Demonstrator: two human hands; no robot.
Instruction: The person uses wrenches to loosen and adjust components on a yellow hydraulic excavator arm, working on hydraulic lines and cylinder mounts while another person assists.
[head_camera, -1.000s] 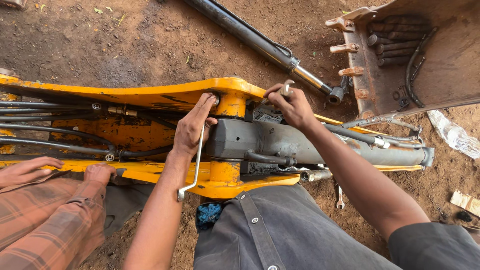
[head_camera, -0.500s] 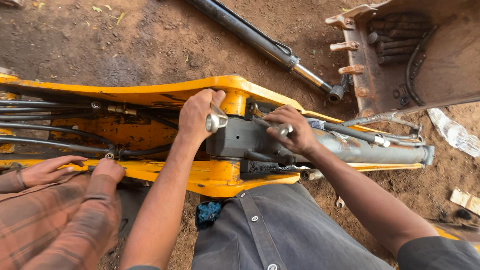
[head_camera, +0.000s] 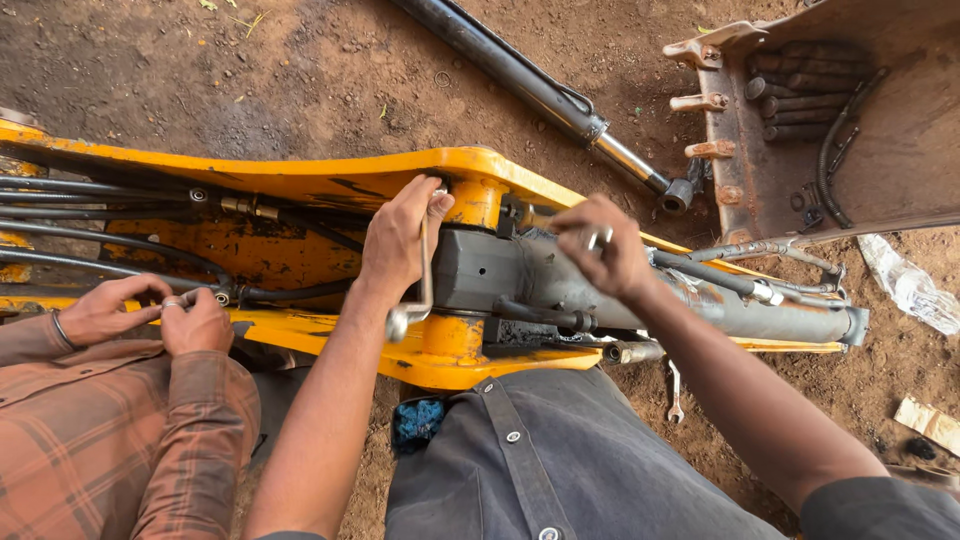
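My left hand (head_camera: 398, 238) grips a bent silver socket wrench (head_camera: 421, 285) whose lower end hangs by the yellow excavator arm (head_camera: 330, 180). The wrench's top sits at the yellow pin boss (head_camera: 478, 200) of the arm. My right hand (head_camera: 605, 250) is closed over a small silver fitting above the grey hydraulic cylinder (head_camera: 700, 300). Black hoses (head_camera: 120, 190) run along the arm's left part.
Another person's hands (head_camera: 150, 312), in a plaid sleeve, rest on the arm's near edge at left. A rusty digger bucket (head_camera: 850, 130) lies top right, a loose hydraulic ram (head_camera: 540, 90) on the dirt. A spanner (head_camera: 676, 392) lies on the ground.
My left hand has swung the wrench down so it hangs vertically again. My right hand moved right and lifted a little over the cylinder. The other person's hands shifted slightly.
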